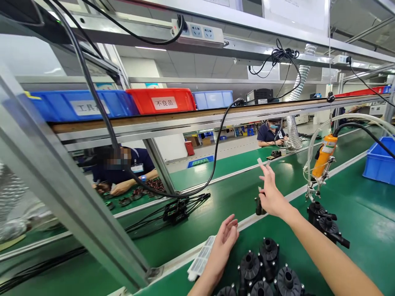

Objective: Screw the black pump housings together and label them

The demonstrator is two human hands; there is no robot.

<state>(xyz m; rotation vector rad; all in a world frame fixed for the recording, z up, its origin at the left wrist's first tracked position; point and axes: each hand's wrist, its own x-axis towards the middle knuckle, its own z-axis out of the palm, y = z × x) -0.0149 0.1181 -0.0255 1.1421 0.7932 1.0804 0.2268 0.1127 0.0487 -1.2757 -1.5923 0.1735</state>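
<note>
My left hand (224, 240) is raised over the near edge of the green bench, fingers loosely curved and apart, holding nothing. Partly behind its wrist lies a clear plastic compartment box (200, 258). Farther forward, my right hand (273, 195) is open with fingers spread and pale coverings on some fingertips. A small black part (259, 206) shows just below its fingers; whether they touch is unclear. Several black round pump housings (269, 248) with upright spouts stand between my forearms. More black housings (328, 226) stand right of my right forearm, beneath an orange electric screwdriver (325, 156).
A slanted metal post (77, 185) crosses the left side. Black cables (175, 211) lie on the green conveyor surface. A blue bin (381, 164) sits at right. Red (182, 100) and blue bins line the shelf above. Two people work across the line.
</note>
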